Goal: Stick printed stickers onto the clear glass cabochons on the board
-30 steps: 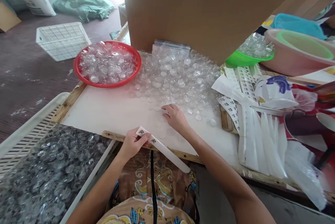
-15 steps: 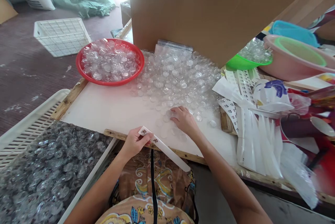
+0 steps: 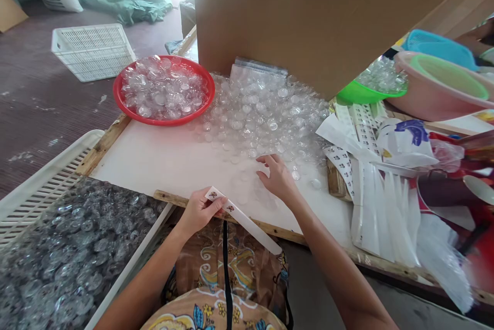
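Observation:
My left hand [image 3: 203, 210] pinches a white sticker strip [image 3: 252, 228] near its upper end, at the table's front edge. Two small dark printed stickers show on the strip, and its blank tail slants down to the right over the patterned apron [image 3: 204, 268]. Over the white tabletop [image 3: 154, 157], my right hand [image 3: 278, 178] has its thumb and fingers apart, with nothing visible between them. Just beyond its fingertips spreads a heap of clear round plastic pieces [image 3: 266, 114], a few lying loose near the hand.
A red basin [image 3: 165, 122] of clear pieces stands back left. Lower left is a crate [image 3: 85, 152] full of pieces with dark marks. A big cardboard box [image 3: 309, 21] blocks the back. Sticker strips [image 3: 366, 211], a green bowl [image 3: 370, 94] and a pink basin [image 3: 428, 103] crowd the right.
My right hand has shifted slightly right, and its fingers have spread from their closer curl over the clear pieces. My left hand and the strip stay nearly in place.

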`<action>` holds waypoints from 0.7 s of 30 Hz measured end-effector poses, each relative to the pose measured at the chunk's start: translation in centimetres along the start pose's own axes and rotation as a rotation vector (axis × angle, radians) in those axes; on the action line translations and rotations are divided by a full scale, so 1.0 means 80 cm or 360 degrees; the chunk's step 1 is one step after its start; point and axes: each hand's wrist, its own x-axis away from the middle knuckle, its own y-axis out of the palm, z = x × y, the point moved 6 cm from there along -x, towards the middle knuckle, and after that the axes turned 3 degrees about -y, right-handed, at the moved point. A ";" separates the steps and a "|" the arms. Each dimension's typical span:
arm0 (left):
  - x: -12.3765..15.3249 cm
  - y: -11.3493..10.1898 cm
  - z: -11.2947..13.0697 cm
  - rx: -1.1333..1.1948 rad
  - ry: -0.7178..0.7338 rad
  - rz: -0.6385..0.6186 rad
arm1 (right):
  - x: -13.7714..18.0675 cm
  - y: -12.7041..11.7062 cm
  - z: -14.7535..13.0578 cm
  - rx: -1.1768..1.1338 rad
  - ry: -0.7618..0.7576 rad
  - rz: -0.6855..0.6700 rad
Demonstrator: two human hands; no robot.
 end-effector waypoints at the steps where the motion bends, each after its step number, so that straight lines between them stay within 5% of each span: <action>1: 0.000 0.000 0.000 -0.0004 -0.0002 0.0000 | 0.002 -0.001 0.003 -0.0005 0.0030 -0.0008; 9: -0.001 -0.001 0.001 -0.0034 0.0000 0.0014 | 0.009 -0.006 0.007 0.0078 0.0141 -0.0015; 21: -0.001 -0.002 0.007 -0.0021 0.0020 0.0023 | 0.026 0.016 -0.042 0.0244 -0.0077 -0.0434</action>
